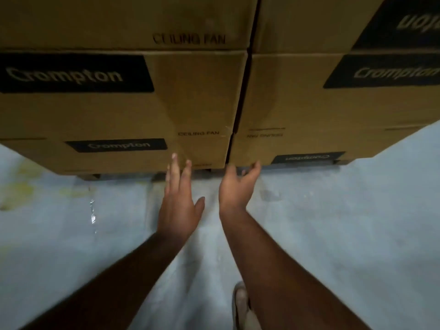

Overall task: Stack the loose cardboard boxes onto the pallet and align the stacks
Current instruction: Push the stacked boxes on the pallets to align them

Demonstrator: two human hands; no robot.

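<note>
Two stacks of brown cardboard boxes printed "Crompton" and "CEILING FAN" stand side by side in front of me, the left stack (119, 108) and the right stack (309, 103), with a narrow dark gap between them. They rest on a low pallet (92, 176), of which only a sliver shows under the bottom boxes. My left hand (179, 198) reaches toward the lowest left box (133, 156) with straight fingers, the tips near its front face. My right hand (237, 186) is held out below the gap, fingers loosely curved, holding nothing.
A pale grey concrete floor (333, 222) spreads to both sides, with yellowish stains (23, 184) at the left and a small shiny scrap (92, 210). My right foot in a sandal (241, 306) shows at the bottom.
</note>
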